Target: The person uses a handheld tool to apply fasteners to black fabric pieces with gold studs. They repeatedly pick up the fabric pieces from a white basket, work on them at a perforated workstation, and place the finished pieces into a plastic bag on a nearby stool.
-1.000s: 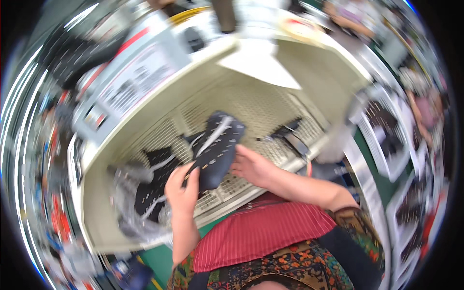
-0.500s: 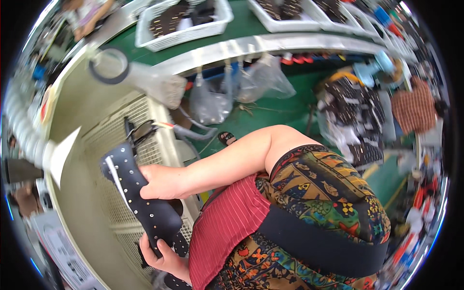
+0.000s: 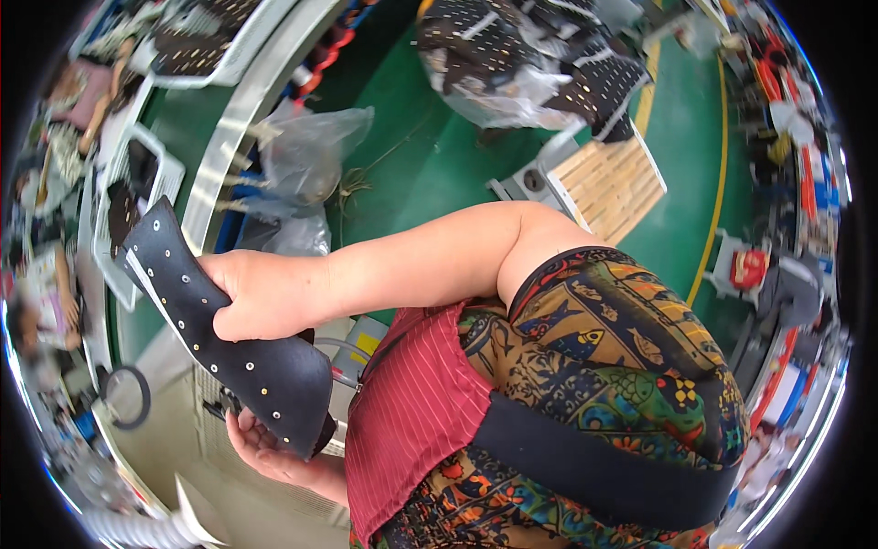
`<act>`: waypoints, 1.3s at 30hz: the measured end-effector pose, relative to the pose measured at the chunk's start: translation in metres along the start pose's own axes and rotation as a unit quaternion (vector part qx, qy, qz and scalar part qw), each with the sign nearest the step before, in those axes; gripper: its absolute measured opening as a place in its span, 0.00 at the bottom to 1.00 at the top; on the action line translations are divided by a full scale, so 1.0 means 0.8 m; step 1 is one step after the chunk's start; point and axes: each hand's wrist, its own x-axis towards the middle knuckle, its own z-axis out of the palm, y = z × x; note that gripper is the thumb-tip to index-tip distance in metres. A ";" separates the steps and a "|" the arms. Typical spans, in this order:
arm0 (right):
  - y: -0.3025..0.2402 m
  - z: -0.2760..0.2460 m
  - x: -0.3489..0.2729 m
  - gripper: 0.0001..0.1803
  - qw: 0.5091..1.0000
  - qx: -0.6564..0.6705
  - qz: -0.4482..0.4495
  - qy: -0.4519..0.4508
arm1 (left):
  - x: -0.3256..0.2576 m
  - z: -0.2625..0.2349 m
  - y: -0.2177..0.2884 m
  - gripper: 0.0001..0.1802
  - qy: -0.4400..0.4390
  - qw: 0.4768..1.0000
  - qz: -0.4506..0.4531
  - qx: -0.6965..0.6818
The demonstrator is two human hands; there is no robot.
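A curved black leather-like strip (image 3: 251,368), dotted with metal eyelets and pale along one edge, is held up in front of me at the left of the view. My right hand (image 3: 261,291) grips it near its middle, thumb on top and fingers hidden underneath. At the strip's lower end is my left hand (image 3: 279,456), palm up and loosely open, with fingers apart beside the edge. The strip hides part of that hand, and I cannot tell how firmly it touches. Below lies a pale work bin (image 3: 165,430) with a grated floor.
A white funnel nozzle (image 3: 194,514) on a ribbed hose stands at the bin. Clear plastic bags (image 3: 306,169) hang from the bench edge (image 3: 215,174). Beyond are a large bag of black perforated pieces (image 3: 512,69) and a wood-topped cart (image 3: 611,183). People sit at the far left.
My view has swung to the right. The strip has been lifted away from the bin's grating, still in my right hand. My left hand has loosened from its lower end.
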 end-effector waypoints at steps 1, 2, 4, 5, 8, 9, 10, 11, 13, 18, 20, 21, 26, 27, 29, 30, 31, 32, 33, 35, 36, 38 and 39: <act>-0.010 -0.022 -0.010 0.22 1.000 -0.012 -0.013 0.014 | 0.008 0.018 -0.003 0.37 -0.011 1.000 0.003 0.013; -0.019 -0.044 -0.020 0.22 0.999 -0.024 -0.025 0.029 | 0.015 0.035 -0.005 0.35 -0.023 0.999 0.008 0.026; -0.040 -0.081 -0.044 0.24 0.996 -0.055 -0.037 0.059 | 0.033 0.070 -0.005 0.26 -0.064 0.997 0.042 0.014; -0.048 -0.099 -0.058 0.24 0.993 -0.085 -0.033 0.081 | 0.037 0.090 -0.001 0.25 -0.076 0.995 0.057 0.043; -0.042 -0.145 -0.087 0.25 0.976 -0.146 -0.048 0.157 | 0.077 0.129 -0.013 0.20 -0.131 0.982 0.093 0.099; -0.052 -0.159 -0.110 0.24 0.969 -0.162 -0.040 0.180 | 0.081 0.144 -0.010 0.20 -0.153 0.978 0.107 0.090; -0.070 -0.169 -0.141 0.23 0.968 -0.137 -0.012 0.210 | 0.084 0.160 -0.006 0.19 -0.175 0.974 0.121 0.081; -0.077 -0.181 -0.169 0.21 0.958 -0.129 -0.019 0.255 | 0.090 0.177 -0.003 0.19 -0.203 0.967 0.138 0.066; -0.091 -0.195 -0.233 0.18 0.930 -0.095 -0.062 0.351 | 0.105 0.200 -0.001 0.19 -0.255 0.955 0.138 0.056; -0.142 -0.224 -0.391 0.15 0.697 -0.074 -0.164 0.695 | 0.106 0.267 0.001 0.19 -0.331 0.925 0.181 0.050; -0.151 -0.260 -0.495 0.19 0.621 -0.156 -0.181 0.747 | 0.108 0.293 0.009 0.19 -0.354 0.906 0.224 0.061; -0.167 -0.251 -0.481 0.20 0.605 -0.091 -0.359 0.705 | 0.108 0.308 0.009 0.19 -0.361 0.892 0.261 0.073; -0.160 -0.338 -0.658 0.20 0.481 0.052 -0.445 0.754 | 0.095 0.362 0.038 0.16 -0.452 0.811 0.339 0.154; -0.151 -0.338 -0.643 0.21 0.422 0.073 -0.478 0.767 | 0.090 0.366 0.040 0.15 -0.471 0.796 0.343 0.164; -0.105 -0.360 -0.652 0.25 0.377 0.152 -0.535 0.740 | 0.083 0.375 0.039 0.14 -0.501 0.773 0.346 0.177; -0.058 -0.378 -0.665 0.27 0.376 0.157 -0.542 0.735 | 0.079 0.381 0.039 0.13 -0.513 0.767 0.329 0.200; -0.013 -0.394 -0.670 0.26 0.354 0.188 -0.557 0.728 | 0.078 0.386 0.038 0.13 -0.524 0.754 0.334 0.212; 0.021 -0.398 -0.651 0.23 0.324 0.259 -0.521 0.746 | 0.079 0.390 0.034 0.13 -0.533 0.741 0.338 0.228; 0.077 -0.416 -0.653 0.18 0.271 0.267 -0.493 0.782 | 0.079 0.395 0.035 0.13 -0.547 0.725 0.342 0.240; 0.185 -0.436 -0.648 0.15 0.247 0.398 -0.410 0.783 | 0.081 0.402 0.040 0.12 -0.567 0.706 0.336 0.260; 0.236 -0.440 -0.645 0.16 0.225 0.404 -0.400 0.792 | 0.081 0.406 0.042 0.12 -0.571 0.695 0.343 0.271; 0.275 -0.428 -0.617 0.15 0.204 0.392 -0.347 0.827 | 0.080 0.412 0.044 0.12 -0.573 0.686 0.345 0.286; 0.262 -0.408 -0.589 0.14 0.203 0.373 -0.305 0.853 | 0.079 0.415 0.046 0.12 -0.574 0.687 0.341 0.288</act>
